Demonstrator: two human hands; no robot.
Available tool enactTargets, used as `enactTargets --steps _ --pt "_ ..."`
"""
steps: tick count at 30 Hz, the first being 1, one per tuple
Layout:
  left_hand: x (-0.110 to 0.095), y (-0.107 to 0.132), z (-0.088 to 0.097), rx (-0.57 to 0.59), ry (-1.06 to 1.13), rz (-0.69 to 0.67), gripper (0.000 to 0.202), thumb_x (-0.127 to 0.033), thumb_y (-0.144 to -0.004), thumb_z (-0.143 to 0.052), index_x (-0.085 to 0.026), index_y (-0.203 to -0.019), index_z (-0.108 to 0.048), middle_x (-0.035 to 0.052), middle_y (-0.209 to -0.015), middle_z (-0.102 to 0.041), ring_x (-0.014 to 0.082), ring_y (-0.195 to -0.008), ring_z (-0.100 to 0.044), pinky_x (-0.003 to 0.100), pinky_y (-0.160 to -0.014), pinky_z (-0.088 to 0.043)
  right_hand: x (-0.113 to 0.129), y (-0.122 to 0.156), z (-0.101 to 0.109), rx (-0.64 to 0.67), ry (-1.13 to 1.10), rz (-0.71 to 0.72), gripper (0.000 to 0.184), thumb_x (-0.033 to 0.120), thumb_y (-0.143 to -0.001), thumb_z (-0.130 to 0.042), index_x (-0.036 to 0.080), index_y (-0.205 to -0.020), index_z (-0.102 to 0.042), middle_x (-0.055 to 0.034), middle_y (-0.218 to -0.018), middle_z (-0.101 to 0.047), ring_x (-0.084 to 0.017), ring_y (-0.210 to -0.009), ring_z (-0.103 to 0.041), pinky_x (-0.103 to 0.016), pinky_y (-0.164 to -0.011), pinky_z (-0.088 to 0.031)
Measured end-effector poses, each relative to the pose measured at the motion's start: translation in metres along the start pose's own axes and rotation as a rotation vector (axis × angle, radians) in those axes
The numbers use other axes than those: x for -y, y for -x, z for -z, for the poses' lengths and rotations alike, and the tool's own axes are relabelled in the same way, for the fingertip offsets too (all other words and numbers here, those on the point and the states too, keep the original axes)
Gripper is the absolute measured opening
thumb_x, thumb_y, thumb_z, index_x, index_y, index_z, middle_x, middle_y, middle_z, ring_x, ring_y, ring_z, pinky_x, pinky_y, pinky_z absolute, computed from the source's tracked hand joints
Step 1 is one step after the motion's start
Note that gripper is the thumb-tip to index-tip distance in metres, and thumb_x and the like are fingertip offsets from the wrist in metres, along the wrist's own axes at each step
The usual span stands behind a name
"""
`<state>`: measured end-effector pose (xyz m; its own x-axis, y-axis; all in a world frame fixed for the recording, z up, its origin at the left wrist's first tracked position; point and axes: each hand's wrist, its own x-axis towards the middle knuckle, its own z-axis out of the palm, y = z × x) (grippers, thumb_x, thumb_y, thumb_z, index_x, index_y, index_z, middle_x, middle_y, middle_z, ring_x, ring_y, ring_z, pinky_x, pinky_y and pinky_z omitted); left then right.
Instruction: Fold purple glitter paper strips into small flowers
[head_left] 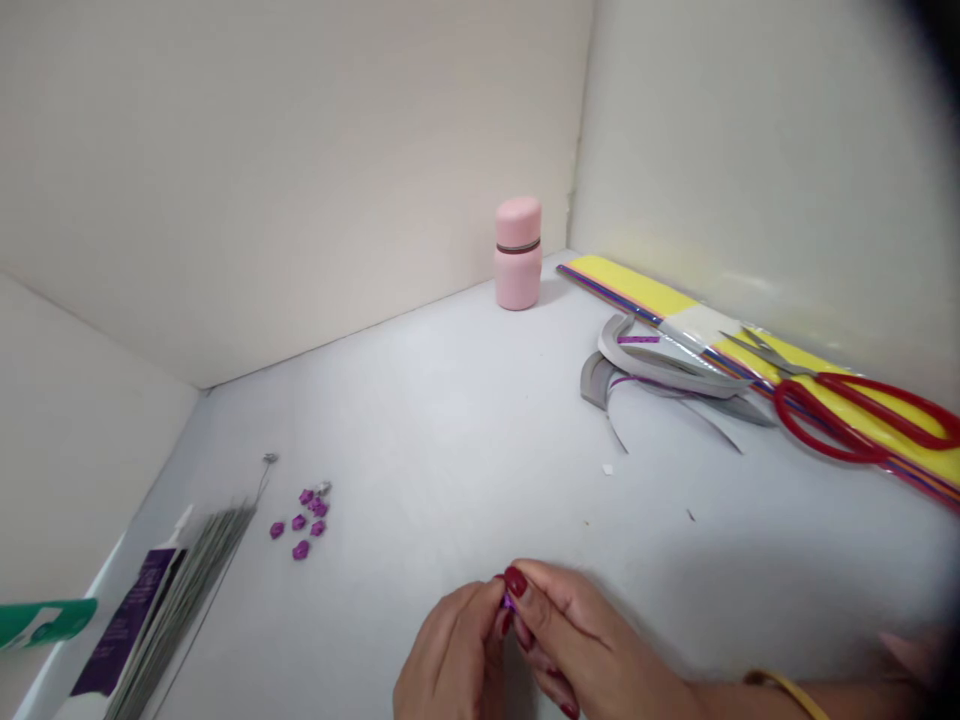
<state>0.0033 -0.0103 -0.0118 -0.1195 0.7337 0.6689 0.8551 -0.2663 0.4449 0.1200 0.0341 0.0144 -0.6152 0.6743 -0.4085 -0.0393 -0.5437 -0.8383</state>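
We pinch a small purple piece [509, 602] at six o'clock between our closed left hand [450, 650] and right hand [577, 640]. Six purple pieces [300, 522] already lie at eight o'clock; grey strips [660, 370] and scissors [847, 415] remain at two.

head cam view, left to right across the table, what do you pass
green item, bundle of thin wires in a purple-labelled packet, small purple foil pieces, pink lidded jar, curled gray paper strips, red-handled scissors
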Motion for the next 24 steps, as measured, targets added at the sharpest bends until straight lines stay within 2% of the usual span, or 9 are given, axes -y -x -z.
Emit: enactTargets --steps 5,8,11,13,15,17,20,22,24 --pt "0.0 0.005 -0.002 0.027 0.015 0.033 0.019 -0.009 -0.08 -0.055 -0.02 -0.092 -0.065 0.0051 -0.076 -0.072 0.0167 -0.071 -0.068 0.024 -0.067 -0.053 -0.005 0.001 -0.004 -0.081 0.092 0.059 0.047 0.064 -0.083 -0.035 0.02 -0.065 -0.037 0.0093 -0.048 -0.03 -0.006 -0.039 -0.029 -0.018 -0.037 -0.025" --pt "-0.001 0.001 0.001 0.127 0.087 0.128 0.017 -0.013 -0.084 -0.05 -0.018 -0.092 -0.065 0.0067 -0.08 -0.071 0.0169 -0.077 -0.066 0.024 -0.071 -0.052 -0.009 0.0 -0.005 -0.124 0.136 0.126 0.044 0.059 -0.086 -0.033 0.02 -0.066 -0.036 0.009 -0.049 -0.031 -0.006 -0.041 -0.032 -0.018 -0.039 -0.027" --pt "0.0 -0.008 0.007 0.253 0.285 0.263 0.019 -0.018 -0.087 -0.045 -0.019 -0.09 -0.064 0.005 -0.079 -0.069 0.0144 -0.072 -0.065 0.023 -0.068 -0.051 -0.007 -0.004 -0.002 -0.056 0.083 0.159 0.044 0.058 -0.086 -0.037 0.019 -0.065 -0.038 0.0095 -0.048 -0.033 -0.005 -0.038 -0.033 -0.017 -0.038 -0.029" --pt "0.003 -0.014 0.01 0.304 0.447 0.341 0.02 -0.021 -0.087 -0.044 -0.02 -0.089 -0.064 0.0038 -0.077 -0.068 0.0138 -0.068 -0.064 0.023 -0.065 -0.051 -0.002 -0.005 0.002 0.035 0.004 0.091 0.043 0.057 -0.085 -0.038 0.018 -0.066 -0.042 0.0103 -0.044 -0.033 -0.004 -0.034 -0.033 -0.017 -0.036 -0.028" --pt "0.006 -0.015 0.011 0.329 0.571 0.401 0.021 -0.025 -0.088 -0.044 -0.02 -0.087 -0.064 0.0045 -0.078 -0.067 0.0149 -0.068 -0.065 0.024 -0.065 -0.052 0.005 -0.006 0.005 0.074 -0.038 0.009 0.041 0.053 -0.086 -0.039 0.017 -0.067 -0.045 0.0101 -0.042 -0.035 -0.004 -0.031 -0.034 -0.016 -0.035 -0.026" --pt "0.008 -0.014 0.01 0.328 0.63 0.442 0.022 -0.028 -0.087 -0.045 -0.02 -0.086 -0.065 0.0052 -0.08 -0.068 0.0159 -0.069 -0.065 0.025 -0.064 -0.052 0.011 -0.005 0.008 0.074 -0.04 -0.016 0.036 0.046 -0.086 -0.044 0.017 -0.065 -0.045 0.0098 -0.043 -0.037 -0.003 -0.032 -0.035 -0.015 -0.035 -0.026" --pt "0.009 -0.01 0.009 0.262 0.637 0.495 0.018 -0.028 -0.085 -0.051 -0.023 -0.096 -0.064 0.0032 -0.082 -0.069 0.0155 -0.071 -0.066 0.023 -0.061 -0.052 0.011 -0.006 0.009 0.066 -0.053 0.012 0.033 0.044 -0.084 -0.049 0.017 -0.064 -0.045 0.0092 -0.045 -0.038 -0.003 -0.034 -0.035 -0.015 -0.037 -0.028" --pt "0.007 -0.008 0.009 0.208 0.569 0.473 0.02 -0.027 -0.082 -0.056 -0.026 -0.101 -0.062 0.0015 -0.084 -0.07 0.0148 -0.071 -0.067 0.022 -0.062 -0.052 0.007 -0.007 0.009 0.05 -0.05 0.046 0.036 0.047 -0.084 -0.048 0.017 -0.065 -0.044 0.0089 -0.047 -0.038 -0.004 -0.037 -0.036 -0.015 -0.038 -0.03" --pt "0.005 -0.007 0.01 0.18 0.449 0.395 0.02 -0.024 -0.08 -0.059 -0.026 -0.099 -0.064 0.0004 -0.084 -0.07 0.014 -0.072 -0.066 0.022 -0.066 -0.051 0.004 -0.008 0.008 0.047 -0.014 0.083 0.038 0.05 -0.085 -0.046 0.017 -0.065 -0.044 0.0087 -0.048 -0.038 -0.004 -0.038 -0.036 -0.016 -0.04 -0.032"
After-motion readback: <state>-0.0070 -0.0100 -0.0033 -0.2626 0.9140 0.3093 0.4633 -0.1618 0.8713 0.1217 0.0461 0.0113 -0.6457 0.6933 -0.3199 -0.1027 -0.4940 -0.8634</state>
